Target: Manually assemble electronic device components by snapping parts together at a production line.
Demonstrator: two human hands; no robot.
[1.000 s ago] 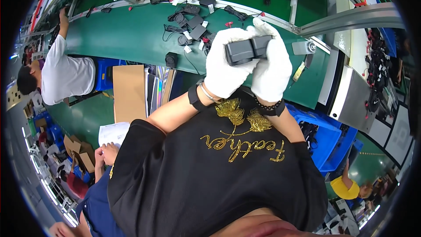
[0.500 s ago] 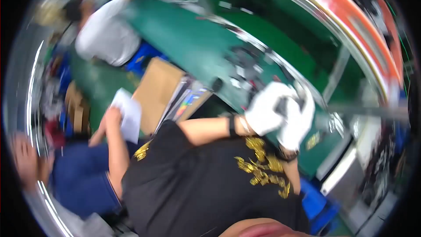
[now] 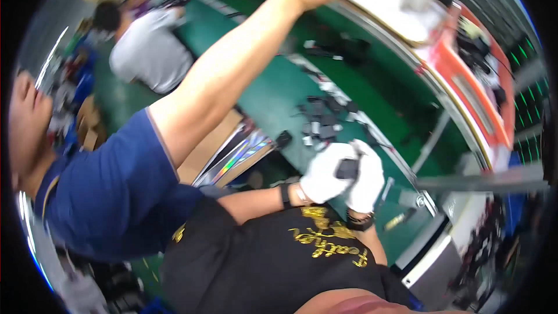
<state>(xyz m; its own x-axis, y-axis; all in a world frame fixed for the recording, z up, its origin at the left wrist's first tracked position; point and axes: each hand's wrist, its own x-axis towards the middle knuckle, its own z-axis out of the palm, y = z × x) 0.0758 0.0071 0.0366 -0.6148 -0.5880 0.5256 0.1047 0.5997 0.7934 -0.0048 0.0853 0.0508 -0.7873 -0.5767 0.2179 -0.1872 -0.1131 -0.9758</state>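
A: Above the green tabletop (image 3: 273, 96) edge, what is held?
B: Left hand (image 3: 326, 173) and right hand (image 3: 366, 180): fingers closed on 1 black device (image 3: 347, 168). A co-worker's arm (image 3: 232, 64) crosses left, narrowing clearance.

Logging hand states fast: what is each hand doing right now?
Left hand: gloved, closed on the small black device.
Right hand: gloved, closed on the same small black device.

Single head-worn fisheye view, tilted, looking steeply down over the chest at the near green workbench (image 3: 273, 90).
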